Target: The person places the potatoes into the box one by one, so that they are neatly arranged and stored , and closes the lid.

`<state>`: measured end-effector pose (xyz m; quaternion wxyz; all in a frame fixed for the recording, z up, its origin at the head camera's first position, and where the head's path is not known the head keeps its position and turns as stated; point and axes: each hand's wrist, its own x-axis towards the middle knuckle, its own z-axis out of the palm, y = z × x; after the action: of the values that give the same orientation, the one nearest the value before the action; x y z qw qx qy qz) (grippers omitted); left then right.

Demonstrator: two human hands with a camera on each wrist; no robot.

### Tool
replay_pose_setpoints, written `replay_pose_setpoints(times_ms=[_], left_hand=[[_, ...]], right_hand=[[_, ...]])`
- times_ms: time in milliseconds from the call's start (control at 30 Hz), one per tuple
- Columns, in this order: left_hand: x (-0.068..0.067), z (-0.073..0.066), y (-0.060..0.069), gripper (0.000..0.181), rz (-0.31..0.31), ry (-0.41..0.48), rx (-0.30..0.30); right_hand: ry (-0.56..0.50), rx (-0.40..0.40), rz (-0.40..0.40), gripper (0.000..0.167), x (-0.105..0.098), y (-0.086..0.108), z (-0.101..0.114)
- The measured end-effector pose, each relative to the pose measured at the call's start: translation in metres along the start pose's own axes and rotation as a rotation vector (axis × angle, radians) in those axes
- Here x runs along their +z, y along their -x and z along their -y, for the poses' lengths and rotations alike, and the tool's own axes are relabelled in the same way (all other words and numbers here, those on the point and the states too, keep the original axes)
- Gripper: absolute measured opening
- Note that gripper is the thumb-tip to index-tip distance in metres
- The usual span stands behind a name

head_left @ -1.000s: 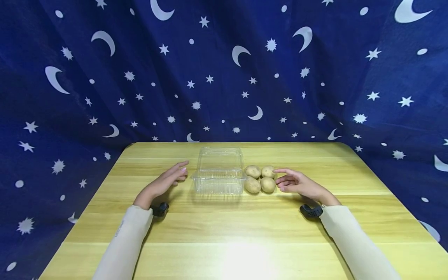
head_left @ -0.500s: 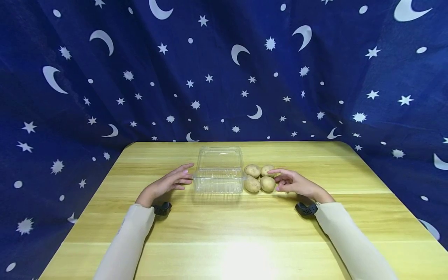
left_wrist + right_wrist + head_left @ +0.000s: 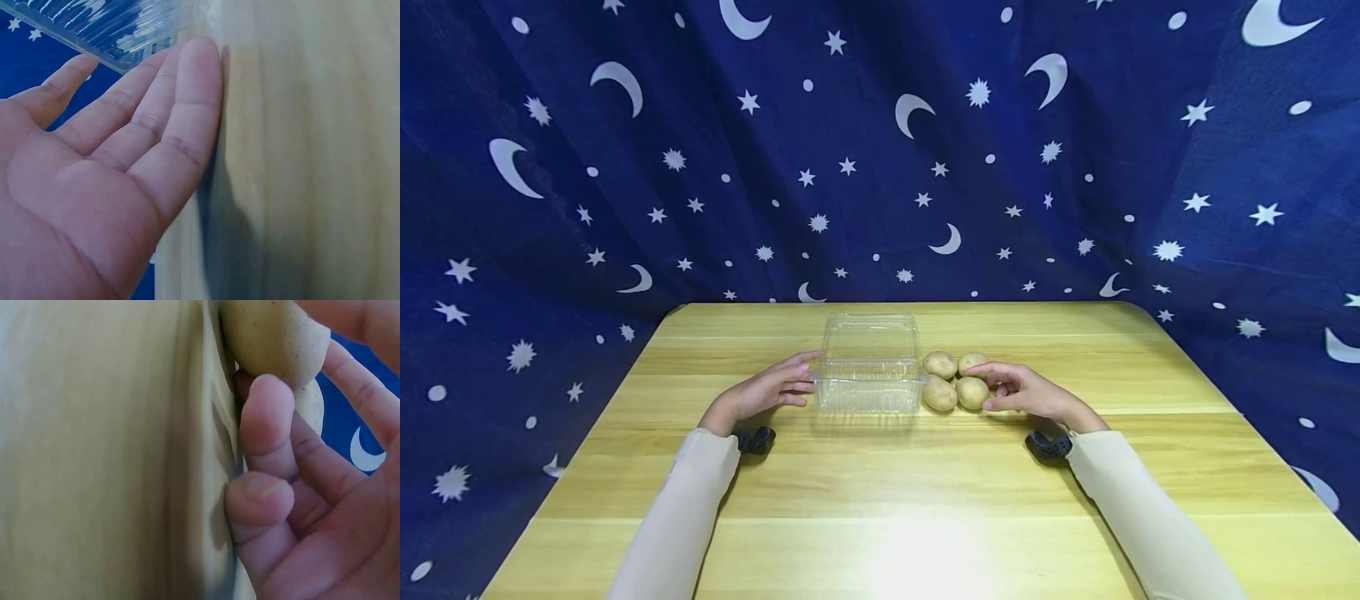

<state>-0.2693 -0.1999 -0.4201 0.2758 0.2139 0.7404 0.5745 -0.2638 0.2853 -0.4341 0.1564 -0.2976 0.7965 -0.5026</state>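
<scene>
In the head view, a clear plastic clamshell box stands on the table with its lid raised at the back. My left hand is at its left side, fingers extended, fingertips at the rim; whether they touch is unclear. Several potatoes sit in a cluster right of the box. My right hand is at their right side, thumb beside the near right potato and index finger reaching over behind it. In the right wrist view that potato lies between thumb and index finger, with the other fingers bent; a firm grip is not visible.
The far right potato is partly covered by the right index finger. Two more potatoes, a far one and a near one, lie beside the box. A wooden table extends forward to a blue star-patterned curtain.
My left hand has moved right to the box's side. My right hand has moved left, its thumb and index finger coming around the near right potato. Box and potatoes have stayed put.
</scene>
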Motion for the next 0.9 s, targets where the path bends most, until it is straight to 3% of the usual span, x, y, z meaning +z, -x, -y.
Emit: replay_pose_setpoints(times_ms=[567,900], left_hand=[[-0.0021,0.0,-0.0081,0.074,0.053,-0.019,-0.014],[-0.0005,0.0016,-0.0074,0.074,0.056,-0.03,0.014]], right_hand=[[0.07,0.053,-0.048,0.059,0.0062,-0.0039,0.0046],[0.084,0.014,-0.064,0.053,0.008,-0.0041,0.0031]])
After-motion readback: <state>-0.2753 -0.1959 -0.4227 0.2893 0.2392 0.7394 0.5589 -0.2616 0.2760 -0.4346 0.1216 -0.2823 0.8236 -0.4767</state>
